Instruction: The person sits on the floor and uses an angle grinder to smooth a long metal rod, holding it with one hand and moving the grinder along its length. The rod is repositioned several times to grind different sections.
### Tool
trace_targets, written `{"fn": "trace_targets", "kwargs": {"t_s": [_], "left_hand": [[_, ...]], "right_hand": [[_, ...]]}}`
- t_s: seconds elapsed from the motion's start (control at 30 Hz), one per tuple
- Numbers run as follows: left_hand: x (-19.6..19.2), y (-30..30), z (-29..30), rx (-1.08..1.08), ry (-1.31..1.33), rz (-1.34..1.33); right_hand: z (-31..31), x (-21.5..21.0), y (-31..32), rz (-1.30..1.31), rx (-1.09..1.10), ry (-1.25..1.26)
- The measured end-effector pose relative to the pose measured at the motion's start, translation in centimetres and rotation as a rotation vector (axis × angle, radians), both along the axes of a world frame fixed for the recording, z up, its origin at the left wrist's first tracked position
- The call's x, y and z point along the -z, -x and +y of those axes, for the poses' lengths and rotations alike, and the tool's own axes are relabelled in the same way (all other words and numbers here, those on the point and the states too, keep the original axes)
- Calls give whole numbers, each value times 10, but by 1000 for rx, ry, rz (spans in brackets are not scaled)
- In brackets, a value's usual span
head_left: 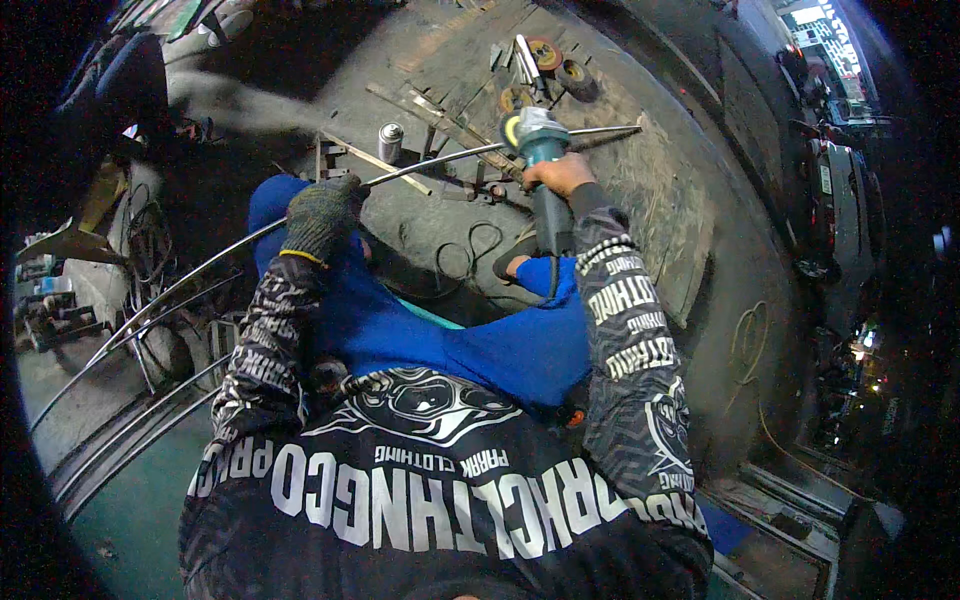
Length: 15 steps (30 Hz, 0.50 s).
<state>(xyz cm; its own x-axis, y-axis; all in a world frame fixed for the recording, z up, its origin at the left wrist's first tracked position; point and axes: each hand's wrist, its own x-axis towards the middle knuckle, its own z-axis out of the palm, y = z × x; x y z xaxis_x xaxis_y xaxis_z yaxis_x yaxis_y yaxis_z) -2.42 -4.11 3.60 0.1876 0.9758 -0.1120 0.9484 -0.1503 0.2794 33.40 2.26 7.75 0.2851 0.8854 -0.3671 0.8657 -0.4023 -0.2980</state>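
A long, thin metal rod runs across in front of the person, held up above the floor. It curves away toward the floor's lower left corner, and its straight end reaches out over a worn board, short of the board's right edge. The left grip, in a grey knitted glove with a yellow cuff edge, is closed around the rod. The right grip, bare, is wrapped round the body of a teal and grey grinder. The rod passes just beyond that grip, right by the grinder's yellowish disc; whether disc and rod touch, I cannot tell. A dark cord hangs from the grinder's lower end.

A pale spray can stands upright beyond the rod, between the two grips; its contents are hidden, and its label is too small to make out. A wooden strip lies just beside it. Small wheels sit toward the board's far edge. Large white lettering covers the person's black shirt and sleeves, above blue trousers. A lit sign with lettering shows at far upper right.
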Motion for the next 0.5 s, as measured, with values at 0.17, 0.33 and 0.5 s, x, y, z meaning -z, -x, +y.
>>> {"fn": "trace_targets", "kwargs": {"t_s": [0.17, 0.33, 0.5], "left_hand": [[12, -2, 12, 8, -32, -22], [22, -3, 18, 39, -58, 29], [34, -3, 28, -17, -25, 13]], "right_hand": [[-4, -4, 55, 60, -69, 84], [-3, 2, 90, 78, -98, 150], [-6, 3, 107, 94, -99, 98]]}}
